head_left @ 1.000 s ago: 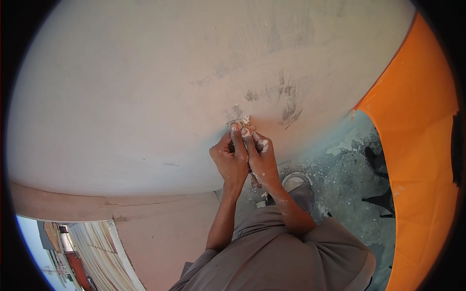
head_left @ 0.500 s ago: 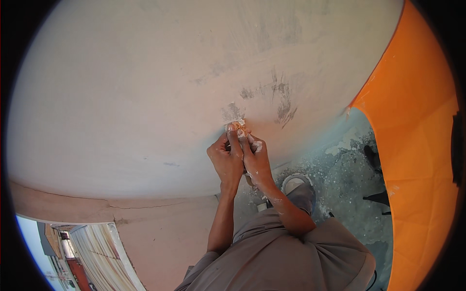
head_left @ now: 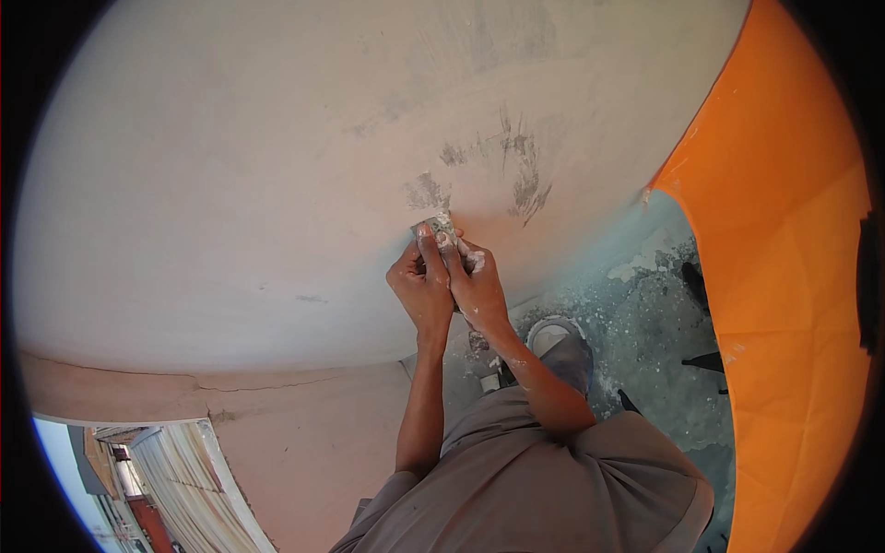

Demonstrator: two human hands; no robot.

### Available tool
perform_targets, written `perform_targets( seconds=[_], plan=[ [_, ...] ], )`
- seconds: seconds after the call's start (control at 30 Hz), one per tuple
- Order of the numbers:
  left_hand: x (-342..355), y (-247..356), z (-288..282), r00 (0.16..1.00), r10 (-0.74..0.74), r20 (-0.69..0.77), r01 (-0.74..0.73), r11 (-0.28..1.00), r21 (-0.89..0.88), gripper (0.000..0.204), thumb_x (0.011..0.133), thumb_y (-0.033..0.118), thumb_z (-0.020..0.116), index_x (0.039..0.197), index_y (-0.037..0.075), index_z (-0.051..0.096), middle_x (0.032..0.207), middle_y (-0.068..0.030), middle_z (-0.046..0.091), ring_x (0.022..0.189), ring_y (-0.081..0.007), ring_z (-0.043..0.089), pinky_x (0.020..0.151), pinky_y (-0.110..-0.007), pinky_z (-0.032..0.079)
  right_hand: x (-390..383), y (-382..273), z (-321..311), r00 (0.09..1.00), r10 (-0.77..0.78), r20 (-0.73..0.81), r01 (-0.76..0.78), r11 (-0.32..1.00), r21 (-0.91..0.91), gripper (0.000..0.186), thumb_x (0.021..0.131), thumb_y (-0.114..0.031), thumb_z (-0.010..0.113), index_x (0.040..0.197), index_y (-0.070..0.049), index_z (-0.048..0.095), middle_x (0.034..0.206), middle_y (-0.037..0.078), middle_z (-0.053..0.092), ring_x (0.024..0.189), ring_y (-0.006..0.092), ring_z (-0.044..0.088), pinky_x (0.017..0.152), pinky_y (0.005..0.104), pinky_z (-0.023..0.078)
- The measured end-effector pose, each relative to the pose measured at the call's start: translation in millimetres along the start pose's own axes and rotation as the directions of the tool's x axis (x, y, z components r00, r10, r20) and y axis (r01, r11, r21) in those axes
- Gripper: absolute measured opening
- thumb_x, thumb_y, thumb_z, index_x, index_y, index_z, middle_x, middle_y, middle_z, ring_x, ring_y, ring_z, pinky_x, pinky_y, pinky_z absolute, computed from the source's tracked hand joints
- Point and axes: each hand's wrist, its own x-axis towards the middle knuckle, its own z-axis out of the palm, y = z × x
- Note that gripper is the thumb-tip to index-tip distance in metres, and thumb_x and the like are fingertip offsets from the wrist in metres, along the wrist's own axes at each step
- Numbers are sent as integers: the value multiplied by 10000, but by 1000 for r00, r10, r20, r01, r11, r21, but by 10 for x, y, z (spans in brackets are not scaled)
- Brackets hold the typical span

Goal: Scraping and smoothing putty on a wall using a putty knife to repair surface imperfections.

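Note:
Both my hands are together low on the pale plastered wall [head_left: 230, 184], fingers pinched round a small flat grey piece [head_left: 443, 222] smeared with white crumbs. What kind of piece it is, I cannot make out. My left hand [head_left: 422, 284] grips its left side, thumb lying on its face. My right hand [head_left: 478, 284], spotted with white powder, closes on the right side. The piece's upper edge is at the wall, just below a rough grey patch [head_left: 427, 191]. Further right are darker scuffed streaks [head_left: 525, 175].
An orange sheet [head_left: 784, 258] hangs along the right side. Below it the grey floor [head_left: 636, 313] is speckled with white. My shoe [head_left: 551, 336] stands near the wall's foot. At lower left, a pinkish wall [head_left: 304, 433] borders an opening with a striped curtain [head_left: 189, 475].
The view has shifted slightly, so the scene sits a little further left and higher. The held piece has turned, now showing a grey face where it looked orange-brown. Both hands keep their grip.

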Motion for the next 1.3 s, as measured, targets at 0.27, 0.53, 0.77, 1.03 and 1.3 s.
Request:
perform_targets(
  seconds=[0.27, 0.53, 0.77, 1.03, 1.3],
  plan=[
    [24, -148, -31, 999, 26, 32, -27, 999, 18, 423, 1083, 296, 520, 967, -31, 762, 744, -26, 694, 644, -60, 563, 585, -243, 458, 23, 24, -6, 1000, -23, -2, 23, 997, 72, 425, 1061, -354, 547, 884, 18, 650, 578, -7, 505, 544, 64, 434, 497, 306, 357],
    [-17, -242, -78, 999, 20, -30, -21, 999, -26, 385, 1078, 240, 532, 980, -49, 767, 750, -44, 718, 643, -59, 577, 590, -239, 469, -38, 167, 48, 996, -91, 3, 91, 995, -31, 367, 1072, -321, 552, 955, 7, 666, 616, -68, 480, 578, 25, 398, 495, 267, 325],
    [20, -101, -25, 999, 29, -44, -33, 996, -80, 374, 1077, 245, 541, 1001, -45, 766, 771, -41, 722, 677, -58, 598, 608, -236, 481, 68, -26, 14, 992, -101, 70, 104, 994, -41, 388, 1065, -347, 560, 1012, 13, 694, 593, -84, 445, 537, 21, 368, 464, 265, 296],
    [27, -227, -28, 999, 32, -39, -33, 999, -24, 436, 1087, 302, 512, 972, -38, 760, 816, -50, 732, 692, -76, 599, 645, -251, 496, 54, 109, 25, 995, -80, 55, 83, 995, -62, 371, 1065, -329, 565, 1022, 17, 692, 633, -78, 471, 575, 17, 390, 491, 257, 318],
    [19, -81, -7, 997, 54, -56, -59, 994, -90, 352, 1075, 217, 544, 998, -49, 761, 791, -51, 729, 674, -55, 590, 608, -237, 479, 34, 12, 27, 991, -134, 5, 134, 991, -29, 401, 1053, -309, 575, 888, 48, 653, 579, -11, 467, 561, 59, 390, 494, 308, 330]
  ],
)
